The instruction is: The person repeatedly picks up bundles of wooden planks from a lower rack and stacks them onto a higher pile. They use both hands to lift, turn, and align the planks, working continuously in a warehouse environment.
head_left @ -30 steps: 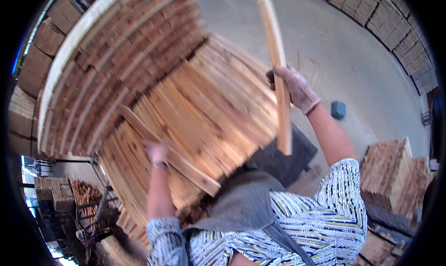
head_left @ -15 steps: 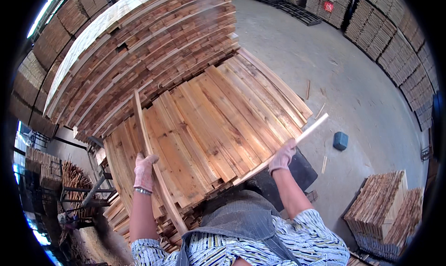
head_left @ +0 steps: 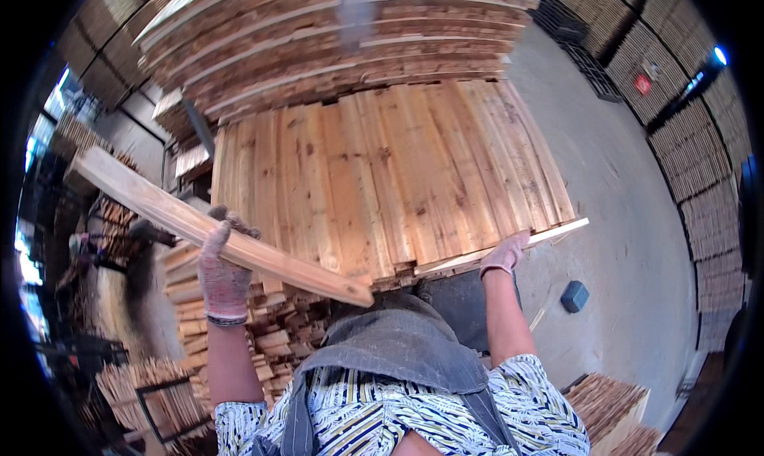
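My left hand (head_left: 223,277), in a dirty knitted glove, grips a long wooden board (head_left: 159,204). The board is raised and slants from the far left down toward my waist, passing over the left front corner of a layer of boards (head_left: 374,169). That layer lies side by side in front of me, with brown knots in the wood. At its near right edge my right hand (head_left: 505,255), also gloved, is closed around a thin pale wooden strip (head_left: 561,231). The strip runs along the board ends and sticks out to the right.
Behind the layer rises a tall stack of boards (head_left: 334,66). Loose lumber (head_left: 278,341) is piled at my near left. A blue block-shaped object (head_left: 574,296) sits on the grey floor at the right, with a wood bundle (head_left: 609,408) nearer. Stacked lumber (head_left: 692,146) lines the right wall.
My left hand has lifted its board off the layer and swung it outward to the left. My right hand keeps the strip along the near edge. The view has turned.
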Action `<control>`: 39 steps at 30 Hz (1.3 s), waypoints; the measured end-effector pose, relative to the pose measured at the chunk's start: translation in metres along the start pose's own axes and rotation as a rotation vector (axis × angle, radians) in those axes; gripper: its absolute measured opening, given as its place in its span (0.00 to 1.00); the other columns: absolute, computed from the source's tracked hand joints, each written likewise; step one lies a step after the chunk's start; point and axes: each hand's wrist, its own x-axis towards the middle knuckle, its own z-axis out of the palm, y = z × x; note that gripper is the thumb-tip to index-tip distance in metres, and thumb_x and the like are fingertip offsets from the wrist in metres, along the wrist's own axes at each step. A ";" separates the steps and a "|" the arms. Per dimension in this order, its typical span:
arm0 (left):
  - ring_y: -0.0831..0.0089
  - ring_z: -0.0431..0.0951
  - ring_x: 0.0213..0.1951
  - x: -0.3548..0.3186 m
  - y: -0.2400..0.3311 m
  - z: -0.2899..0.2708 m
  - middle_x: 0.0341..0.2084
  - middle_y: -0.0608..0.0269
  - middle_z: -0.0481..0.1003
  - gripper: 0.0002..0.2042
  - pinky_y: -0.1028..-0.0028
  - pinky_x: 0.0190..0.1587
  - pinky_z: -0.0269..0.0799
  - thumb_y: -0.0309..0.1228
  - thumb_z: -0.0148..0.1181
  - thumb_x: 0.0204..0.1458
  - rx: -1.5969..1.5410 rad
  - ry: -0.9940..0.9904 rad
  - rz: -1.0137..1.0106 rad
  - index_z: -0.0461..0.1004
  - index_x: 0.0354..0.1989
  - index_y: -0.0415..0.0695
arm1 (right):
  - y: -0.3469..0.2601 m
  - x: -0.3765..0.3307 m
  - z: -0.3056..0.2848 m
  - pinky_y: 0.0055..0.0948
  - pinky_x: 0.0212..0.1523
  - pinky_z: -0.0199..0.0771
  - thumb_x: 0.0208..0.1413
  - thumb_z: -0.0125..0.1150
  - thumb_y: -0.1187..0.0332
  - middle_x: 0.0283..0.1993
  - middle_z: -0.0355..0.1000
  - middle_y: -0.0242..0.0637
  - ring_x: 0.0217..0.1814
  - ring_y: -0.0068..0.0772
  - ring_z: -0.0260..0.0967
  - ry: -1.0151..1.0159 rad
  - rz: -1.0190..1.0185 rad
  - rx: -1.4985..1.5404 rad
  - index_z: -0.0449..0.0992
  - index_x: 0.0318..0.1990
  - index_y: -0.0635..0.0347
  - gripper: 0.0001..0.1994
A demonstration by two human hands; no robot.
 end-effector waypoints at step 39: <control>0.50 0.70 0.58 -0.169 -0.154 -0.058 0.59 0.46 0.67 0.32 0.67 0.63 0.68 0.22 0.50 0.49 0.745 0.669 0.096 0.57 0.68 0.39 | 0.076 -0.267 -0.359 0.29 0.52 0.74 0.49 0.74 0.69 0.53 0.72 0.38 0.51 0.28 0.70 -0.598 -2.088 0.857 0.53 0.67 0.61 0.42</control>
